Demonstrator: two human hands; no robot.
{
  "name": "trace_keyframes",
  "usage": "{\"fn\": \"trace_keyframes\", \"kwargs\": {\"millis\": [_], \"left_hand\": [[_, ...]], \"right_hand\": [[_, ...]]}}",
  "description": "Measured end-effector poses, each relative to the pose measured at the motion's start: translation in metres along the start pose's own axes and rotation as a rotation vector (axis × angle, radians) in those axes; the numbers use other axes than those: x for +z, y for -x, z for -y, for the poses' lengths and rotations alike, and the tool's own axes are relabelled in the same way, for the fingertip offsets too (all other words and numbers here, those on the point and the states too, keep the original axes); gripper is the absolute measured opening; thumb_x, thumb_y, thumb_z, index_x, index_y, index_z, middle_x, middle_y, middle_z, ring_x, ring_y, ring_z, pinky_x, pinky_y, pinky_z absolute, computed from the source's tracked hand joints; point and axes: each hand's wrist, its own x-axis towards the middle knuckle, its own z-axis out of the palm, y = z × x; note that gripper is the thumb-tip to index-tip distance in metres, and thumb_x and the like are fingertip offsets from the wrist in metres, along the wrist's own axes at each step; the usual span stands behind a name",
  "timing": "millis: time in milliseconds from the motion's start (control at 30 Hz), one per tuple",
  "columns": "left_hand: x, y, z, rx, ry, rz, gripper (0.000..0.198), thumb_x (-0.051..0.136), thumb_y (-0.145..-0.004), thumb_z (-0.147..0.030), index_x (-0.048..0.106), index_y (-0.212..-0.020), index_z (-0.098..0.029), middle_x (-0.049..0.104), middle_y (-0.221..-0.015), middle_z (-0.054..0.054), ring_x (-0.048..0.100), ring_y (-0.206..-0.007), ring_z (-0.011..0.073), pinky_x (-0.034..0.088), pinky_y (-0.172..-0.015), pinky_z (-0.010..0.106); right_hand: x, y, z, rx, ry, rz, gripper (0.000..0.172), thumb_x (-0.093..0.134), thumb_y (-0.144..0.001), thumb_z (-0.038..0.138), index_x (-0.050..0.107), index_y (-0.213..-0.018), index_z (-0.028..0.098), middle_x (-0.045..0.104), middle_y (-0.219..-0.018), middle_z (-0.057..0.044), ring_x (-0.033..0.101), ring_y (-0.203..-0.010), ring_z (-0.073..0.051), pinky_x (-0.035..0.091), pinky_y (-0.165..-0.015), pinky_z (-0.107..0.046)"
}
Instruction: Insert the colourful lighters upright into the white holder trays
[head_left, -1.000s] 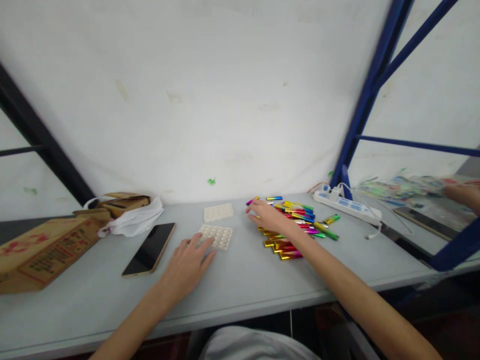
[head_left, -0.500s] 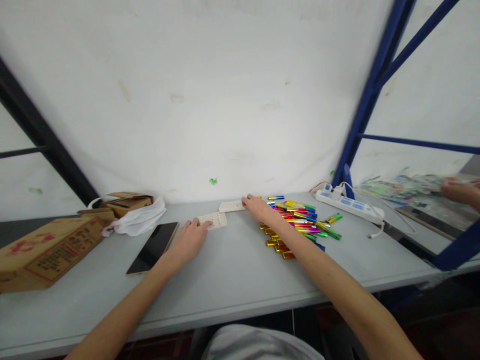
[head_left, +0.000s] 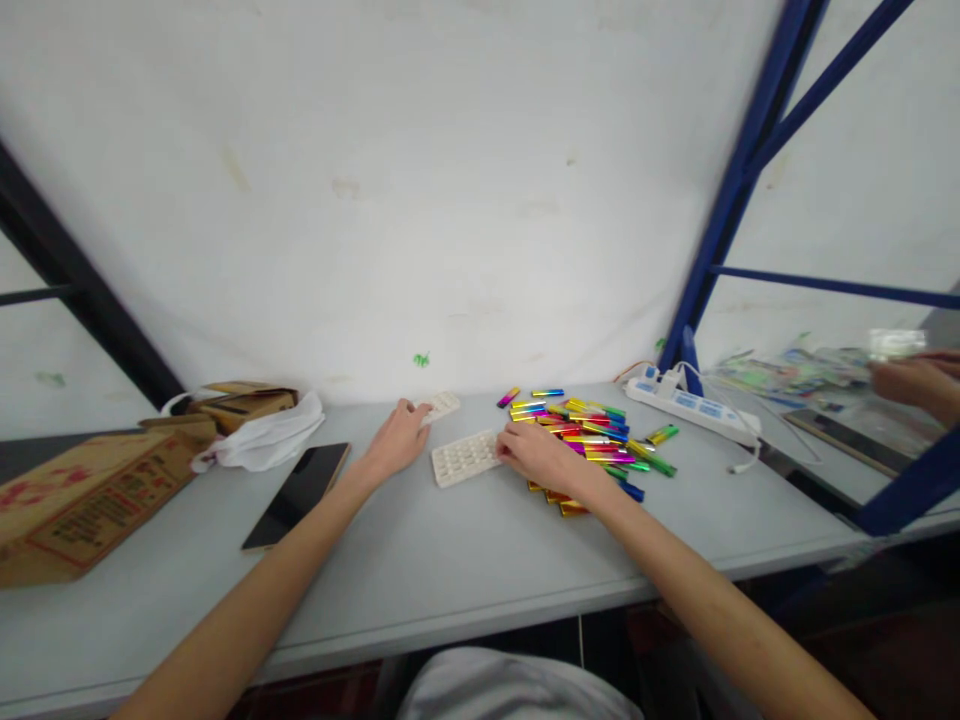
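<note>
Two white dimpled trays lie on the grey table (head_left: 465, 570). My left hand (head_left: 396, 443) reaches forward and pinches the left end of the far tray (head_left: 441, 404) near the wall. My right hand (head_left: 541, 456) has its fingers curled on the right edge of the near tray (head_left: 463, 459). Just right of that hand, and partly under its wrist, lies a pile of shiny multicoloured tubes (head_left: 600, 440) in gold, red, blue and green.
A dark phone (head_left: 298, 482) lies left of my left arm. Beyond it are a white plastic bag (head_left: 259, 440) and cardboard boxes (head_left: 82, 495). A white power strip (head_left: 694, 408) sits at the back right by a blue frame post (head_left: 724, 215). Another person's hand (head_left: 911, 382) works at far right.
My left hand slid one tray away toward the wall. My right hand drew the other tray from the back toward me, beside the tube pile.
</note>
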Motion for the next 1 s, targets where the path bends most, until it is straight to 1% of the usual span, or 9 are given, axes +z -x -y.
{"fn": "trace_keyframes", "kwargs": {"millis": [133, 200, 267, 367, 467, 600, 767, 867, 1000], "left_hand": [[-0.015, 0.027, -0.011, 0.033, 0.079, -0.028, 0.056, 0.041, -0.1, -0.057, 0.063, -0.127, -0.013, 0.058, -0.126, 0.017, 0.06, -0.119, 0.032, 0.045, -0.108, 0.044], [-0.023, 0.042, -0.016, 0.077, 0.13, 0.056, 0.065, 0.046, -0.094, -0.069, 0.066, -0.124, -0.015, 0.061, -0.127, 0.016, 0.059, -0.122, 0.0329, 0.043, -0.109, 0.044], [-0.027, 0.056, -0.021, 0.091, 0.151, 0.137, 0.074, 0.059, -0.083, -0.076, 0.066, -0.126, -0.016, 0.063, -0.128, 0.016, 0.06, -0.12, 0.0343, 0.045, -0.107, 0.044], [-0.025, 0.067, -0.024, 0.134, 0.157, 0.144, 0.083, 0.074, -0.068, -0.075, 0.067, -0.125, -0.016, 0.064, -0.127, 0.017, 0.06, -0.12, 0.0367, 0.045, -0.107, 0.046], [-0.021, 0.066, -0.023, 0.146, 0.215, 0.146, 0.071, 0.075, -0.07, -0.067, 0.069, -0.12, -0.017, 0.065, -0.124, 0.015, 0.061, -0.117, 0.0339, 0.047, -0.105, 0.043], [-0.024, 0.057, -0.023, 0.196, 0.274, 0.19, 0.063, 0.076, -0.071, -0.061, 0.071, -0.116, -0.017, 0.068, -0.117, 0.013, 0.063, -0.113, 0.0324, 0.048, -0.102, 0.041], [-0.028, 0.039, -0.022, 0.298, 0.295, 0.267, 0.061, 0.078, -0.068, -0.057, 0.071, -0.114, -0.018, 0.068, -0.109, 0.009, 0.065, -0.103, 0.0297, 0.05, -0.095, 0.037], [-0.024, 0.028, -0.019, 0.334, 0.286, 0.315, 0.068, 0.078, -0.068, -0.061, 0.069, -0.118, -0.017, 0.067, -0.109, 0.009, 0.065, -0.101, 0.0285, 0.05, -0.094, 0.036], [-0.018, 0.02, -0.019, 0.348, 0.317, 0.334, 0.073, 0.079, -0.066, -0.064, 0.068, -0.119, -0.016, 0.067, -0.106, 0.008, 0.064, -0.098, 0.0266, 0.05, -0.09, 0.034]], "right_hand": [[-0.006, -0.005, -0.024, 0.01, -0.187, -0.129, 0.022, 0.054, -0.103, 0.028, 0.071, -0.112, 0.017, 0.072, -0.104, -0.009, 0.065, -0.094, -0.019, 0.047, -0.087, -0.03], [-0.012, -0.017, -0.053, 0.102, -0.166, -0.167, 0.025, 0.05, -0.104, 0.025, 0.071, -0.113, 0.016, 0.074, -0.108, -0.01, 0.067, -0.097, -0.019, 0.046, -0.089, -0.028], [-0.016, -0.03, -0.085, 0.288, -0.037, -0.126, 0.028, 0.048, -0.103, 0.022, 0.073, -0.111, 0.013, 0.075, -0.11, -0.012, 0.067, -0.1, -0.02, 0.046, -0.091, -0.028], [-0.016, -0.046, -0.125, 0.433, 0.065, -0.055, 0.032, 0.047, -0.1, 0.014, 0.073, -0.116, 0.007, 0.073, -0.118, -0.018, 0.067, -0.109, -0.023, 0.046, -0.096, -0.03], [-0.009, -0.052, -0.147, 0.444, 0.082, -0.006, 0.032, 0.053, -0.096, 0.012, 0.073, -0.121, 0.009, 0.071, -0.127, -0.018, 0.064, -0.117, -0.024, 0.045, -0.1, -0.029], [0.002, -0.052, -0.158, 0.451, 0.081, 0.071, 0.027, 0.066, -0.09, 0.017, 0.078, -0.114, 0.018, 0.076, -0.117, -0.013, 0.068, -0.108, -0.022, 0.046, -0.098, -0.029], [0.003, -0.05, -0.163, 0.462, 0.094, 0.043, 0.027, 0.062, -0.094, 0.018, 0.075, -0.118, 0.014, 0.073, -0.121, -0.017, 0.067, -0.108, -0.024, 0.046, -0.097, -0.032], [-0.005, -0.05, -0.157, 0.425, 0.033, -0.104, 0.033, 0.051, -0.102, 0.024, 0.068, -0.126, 0.009, 0.072, -0.118, -0.019, 0.066, -0.106, -0.023, 0.045, -0.096, -0.031], [-0.013, -0.045, -0.13, 0.328, -0.336, -0.413, 0.04, 0.037, -0.106, 0.039, 0.07, -0.108, 0.015, 0.074, -0.087, -0.008, 0.066, -0.079, -0.019, 0.047, -0.078, -0.029]]}}
